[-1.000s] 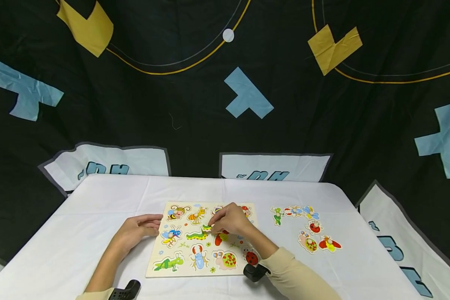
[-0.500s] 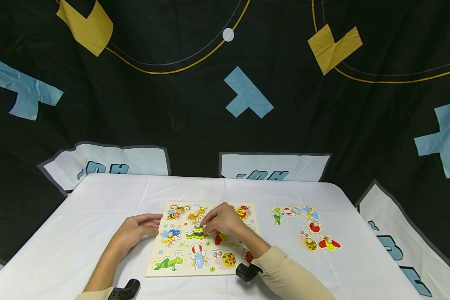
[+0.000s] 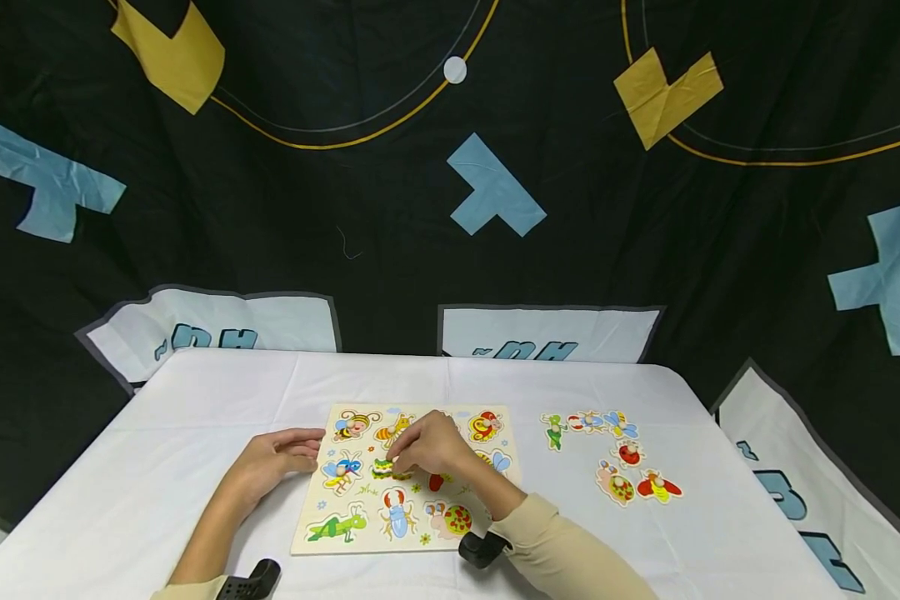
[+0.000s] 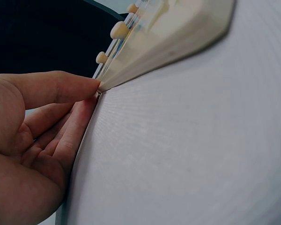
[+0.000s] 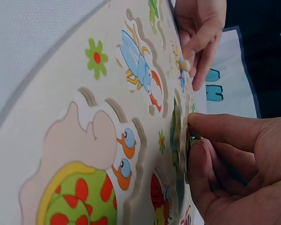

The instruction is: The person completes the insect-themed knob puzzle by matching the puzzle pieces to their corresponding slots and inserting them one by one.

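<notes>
A light wooden insect puzzle board (image 3: pixel 367 542) lies flat on the white table. My right hand (image 3: pixel 431 446) pinches a green caterpillar piece (image 3: pixel 382 469) between thumb and fingers over the matching caterpillar picture in the board's middle row. In the right wrist view that piece (image 5: pixel 184 150) appears edge-on at its recess; whether it is seated I cannot tell. My left hand (image 3: pixel 277 458) rests at the board's left edge. In the left wrist view its fingertips (image 4: pixel 94 86) touch the board's side, fingers mostly straight. Knobbed pieces, such as a bee (image 3: pixel 353 426), sit in the board.
Several loose pieces lie right of the board, among them a snail (image 3: pixel 617 484), a ladybug (image 3: pixel 630 454) and a red-winged bug (image 3: pixel 658 487). A black cloth (image 3: pixel 390 250) with taped shapes hangs behind the table (image 3: pixel 217 400).
My right hand has shifted left across the board with the caterpillar piece, which now covers the caterpillar picture. The left hand stays at the board's edge.
</notes>
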Available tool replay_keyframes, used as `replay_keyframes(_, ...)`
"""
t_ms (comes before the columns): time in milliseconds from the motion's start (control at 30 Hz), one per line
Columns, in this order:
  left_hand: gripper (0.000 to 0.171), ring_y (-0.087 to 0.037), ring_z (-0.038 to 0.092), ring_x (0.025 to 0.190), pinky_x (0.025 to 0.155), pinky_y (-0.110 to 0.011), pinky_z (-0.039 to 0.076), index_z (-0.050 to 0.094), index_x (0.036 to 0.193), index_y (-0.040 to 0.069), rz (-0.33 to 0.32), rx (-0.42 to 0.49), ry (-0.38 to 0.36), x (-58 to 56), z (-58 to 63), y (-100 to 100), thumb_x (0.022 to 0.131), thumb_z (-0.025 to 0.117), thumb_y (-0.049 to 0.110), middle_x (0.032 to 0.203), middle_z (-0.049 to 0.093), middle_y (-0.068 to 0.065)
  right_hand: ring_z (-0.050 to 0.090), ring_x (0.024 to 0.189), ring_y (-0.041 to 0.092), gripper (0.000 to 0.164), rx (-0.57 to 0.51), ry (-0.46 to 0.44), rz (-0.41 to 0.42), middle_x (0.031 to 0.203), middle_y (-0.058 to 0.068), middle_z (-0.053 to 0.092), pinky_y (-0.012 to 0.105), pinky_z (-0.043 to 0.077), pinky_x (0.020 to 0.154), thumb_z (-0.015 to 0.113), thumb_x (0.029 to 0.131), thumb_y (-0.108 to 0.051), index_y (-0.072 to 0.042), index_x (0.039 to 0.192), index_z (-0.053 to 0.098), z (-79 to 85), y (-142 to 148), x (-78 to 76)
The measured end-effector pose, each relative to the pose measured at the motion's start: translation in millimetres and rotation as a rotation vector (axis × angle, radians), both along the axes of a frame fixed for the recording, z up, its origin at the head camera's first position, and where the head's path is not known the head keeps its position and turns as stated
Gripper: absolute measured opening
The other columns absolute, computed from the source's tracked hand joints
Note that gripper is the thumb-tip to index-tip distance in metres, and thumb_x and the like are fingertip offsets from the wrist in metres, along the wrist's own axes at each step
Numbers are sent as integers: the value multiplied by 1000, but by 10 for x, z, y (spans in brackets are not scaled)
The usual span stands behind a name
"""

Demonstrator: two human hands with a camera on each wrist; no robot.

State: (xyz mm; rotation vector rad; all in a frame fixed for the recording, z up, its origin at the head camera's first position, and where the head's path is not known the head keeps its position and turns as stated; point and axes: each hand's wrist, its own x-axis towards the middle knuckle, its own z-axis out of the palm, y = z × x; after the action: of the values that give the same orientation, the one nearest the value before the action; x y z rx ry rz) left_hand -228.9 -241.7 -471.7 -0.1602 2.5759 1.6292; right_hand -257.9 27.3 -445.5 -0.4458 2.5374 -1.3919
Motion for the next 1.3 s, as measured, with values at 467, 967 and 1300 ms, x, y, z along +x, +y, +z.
replay_keyframes(467,57,-9,69,96,86,-19,45,63,136,1,-6,10,0,-5,-4,4,81,78,8,109,76,-7,54,55,7,13,17,-29,-8,67,-4,71,21,41,49,86,69,2,-9,74,81,-35,-69,24)
replay_keyframes(967,59,-8,69,95,88,-20,43,62,137,1,-3,2,-7,-3,-14,-25,81,79,9,110,76,-7,55,62,5,12,50,-46,-23,71,-6,73,20,40,52,87,71,-1,-11,74,81,-28,-68,45)
replay_keyframes(1300,59,-9,69,96,89,-22,43,63,136,2,1,-4,-5,4,-3,-7,81,80,9,109,76,-6,55,64,6,11,44,-53,-8,72,-5,73,21,40,54,87,73,-2,-11,77,82,-48,-41,59)
